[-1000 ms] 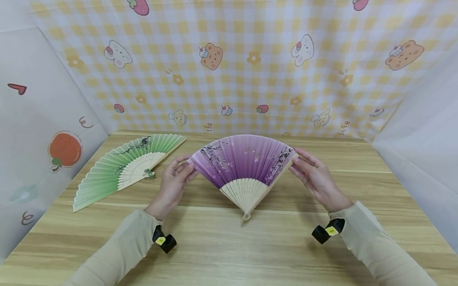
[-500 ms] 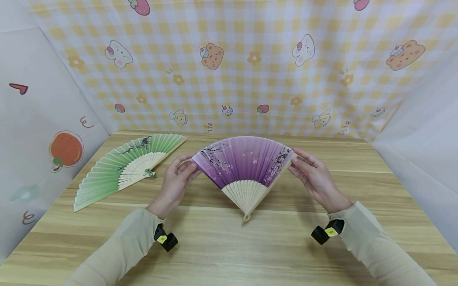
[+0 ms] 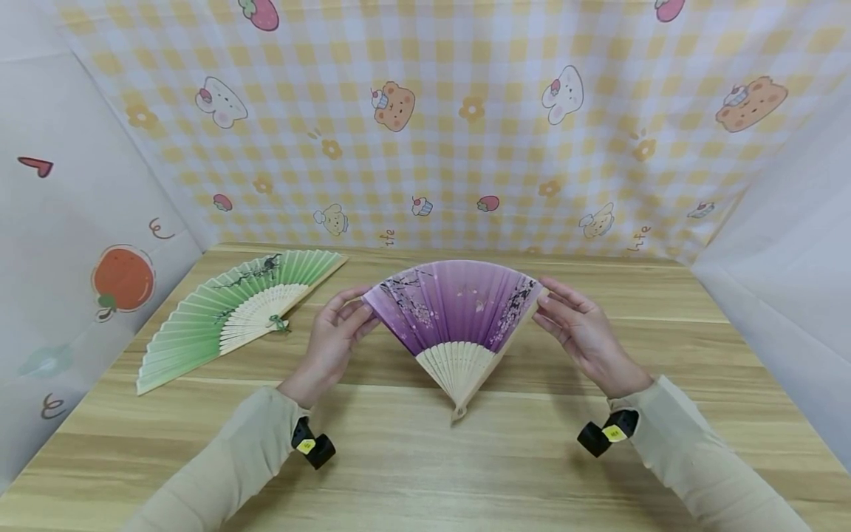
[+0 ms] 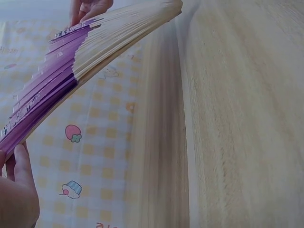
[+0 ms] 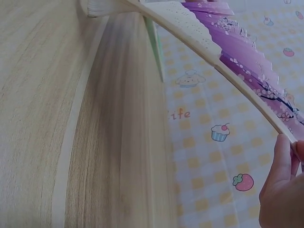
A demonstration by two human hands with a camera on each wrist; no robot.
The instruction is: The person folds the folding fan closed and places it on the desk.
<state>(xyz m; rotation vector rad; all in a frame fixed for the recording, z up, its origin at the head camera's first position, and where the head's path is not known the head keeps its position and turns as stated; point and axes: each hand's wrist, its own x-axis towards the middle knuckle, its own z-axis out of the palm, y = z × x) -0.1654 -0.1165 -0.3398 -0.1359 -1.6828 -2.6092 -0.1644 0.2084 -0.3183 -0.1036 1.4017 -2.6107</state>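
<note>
Your two hands are apart, each pinching one upper corner of the same fan: your left hand [image 3: 332, 336] has its left corner, your right hand [image 3: 586, 336] its right.

Nearest to you, over the front part of the light wood-grain table [image 3: 425, 480], stretch your beige long sleeves [image 3: 226, 447]. At each cuff sits a small black wrist camera [image 3: 318, 449] with a yellow label.

Between your hands is the spread purple folding fan [image 3: 455, 307], its leaf printed with pale blossoms and dark branches, its ribs cream and pierced. It tilts over the middle of the table, rib pivot toward the front edge and curved rim toward the back edge. You cannot tell from these views whether the pivot touches the tabletop.

Beyond your left hand, well apart from the purple one, a spread green folding fan [image 3: 193, 336] lies in the table's far left corner. One end of it reaches near the left edge, the other near the back edge, and a small green tassel [image 3: 279, 323] lies at its pivot.

Behind the back edge hangs a yellow-and-white checked cloth [image 3: 439, 162] with cartoon animals, cupcakes and strawberries.
</note>
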